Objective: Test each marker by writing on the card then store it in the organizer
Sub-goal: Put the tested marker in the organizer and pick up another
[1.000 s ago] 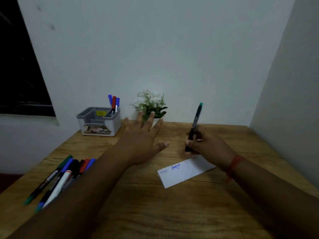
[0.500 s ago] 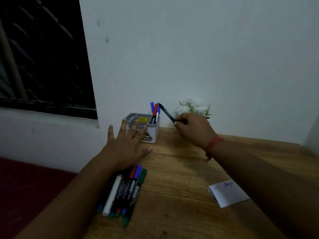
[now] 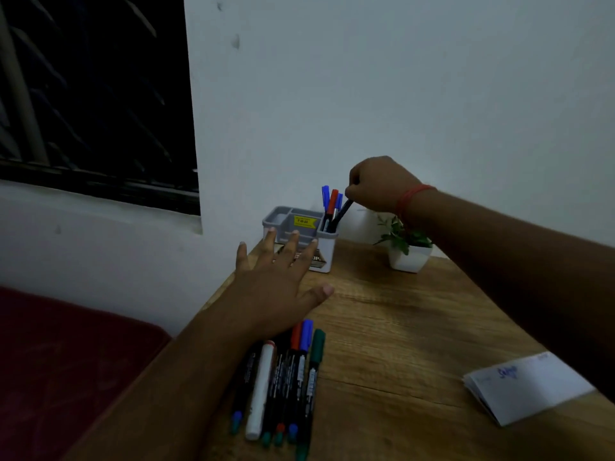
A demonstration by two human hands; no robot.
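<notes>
right hand (image 3: 379, 186) pinches black marker (image 3: 341, 216), tip already inside organizer (image 3: 299, 232) right slot beside three stored pens; left hand (image 3: 276, 277) flat, fingers spread, above the marker row (image 3: 283, 384). Risk: angled entry jams on the stored pens or tips the light organizer; card (image 3: 525, 387) sits near counter (image 3: 399, 327) edge

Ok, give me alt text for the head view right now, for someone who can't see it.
The right hand lowers a black marker into the grey plastic organizer beside three stored markers. The open left hand hovers above a row of loose markers on the wooden desk; a white card lies right.
</notes>
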